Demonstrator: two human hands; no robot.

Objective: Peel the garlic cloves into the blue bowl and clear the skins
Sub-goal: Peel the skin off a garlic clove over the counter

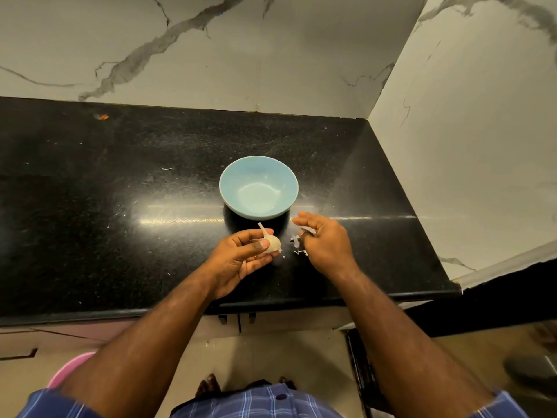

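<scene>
Two hands worked just in front of the blue bowl [258, 187], which stood on the black surface [120, 206] with nothing visible inside it. The left hand [241, 256] cradled a garlic bulb [271, 243], thumb curled over its near side and fingers wrapped beneath, the dry stem pointing up toward the bowl. Held that way, the bulb probably stayed steady while the other hand stripped its outer layers.

The right hand [324, 241] hung a little apart from the bulb, to its right, with the fingers loosely spread over the surface. A pale scrap of papery skin [307, 231] showed at its fingertips; whether it was pinched or merely falling away could not be told. Several more skins [297, 245] lay on the surface between the two hands, some directly under the right one. Dropping them there, beside the bowl rather than in it, seemed sensible, since the bowl was meant for peeled cloves only.

Judging by the bare bowl and the bulb not yet broken apart, the task looked barely started: outer skin was coming off, no clove had been separated, and the scraps were yet to be gathered. The bowl sat close enough that a freed clove could be dropped in with a short reach.
</scene>
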